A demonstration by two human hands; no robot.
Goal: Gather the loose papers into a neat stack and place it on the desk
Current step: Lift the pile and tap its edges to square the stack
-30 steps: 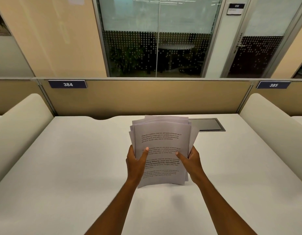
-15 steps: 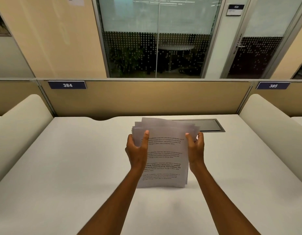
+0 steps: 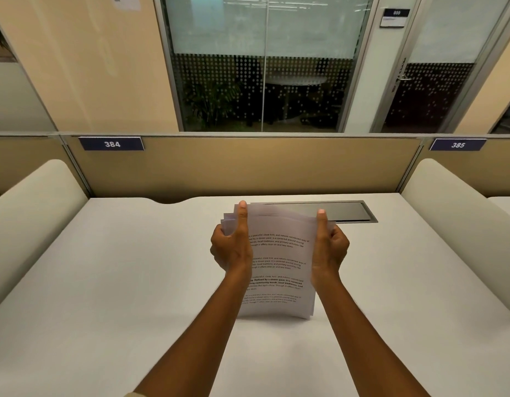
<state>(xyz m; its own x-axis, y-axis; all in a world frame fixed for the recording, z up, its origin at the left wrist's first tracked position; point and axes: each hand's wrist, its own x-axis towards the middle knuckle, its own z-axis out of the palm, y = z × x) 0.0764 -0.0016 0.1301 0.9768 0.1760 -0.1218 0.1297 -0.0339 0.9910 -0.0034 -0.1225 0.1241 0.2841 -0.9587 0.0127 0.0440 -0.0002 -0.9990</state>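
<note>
A bundle of printed white papers [image 3: 278, 270] stands nearly upright in the middle of the white desk [image 3: 105, 282], its bottom edge resting on the desk surface. My left hand [image 3: 233, 247] grips the bundle's upper left side, thumb across the front near the top edge. My right hand [image 3: 329, 250] grips the upper right side the same way. A few sheet corners stick out unevenly behind my left thumb; the bottom edges look roughly level.
A dark cable-access flap [image 3: 319, 212] is set into the desk just behind the papers. A tan partition [image 3: 248, 164] with number plates 384 and 385 closes the back. Cream rounded dividers [image 3: 33, 213] [image 3: 462, 219] flank the desk on both sides.
Both hands slid up the bundle's sides from the lower half to near the top. The papers dropped and stood more upright, bottom edge on the desk, with the fanned top sheets drawn closer together.
</note>
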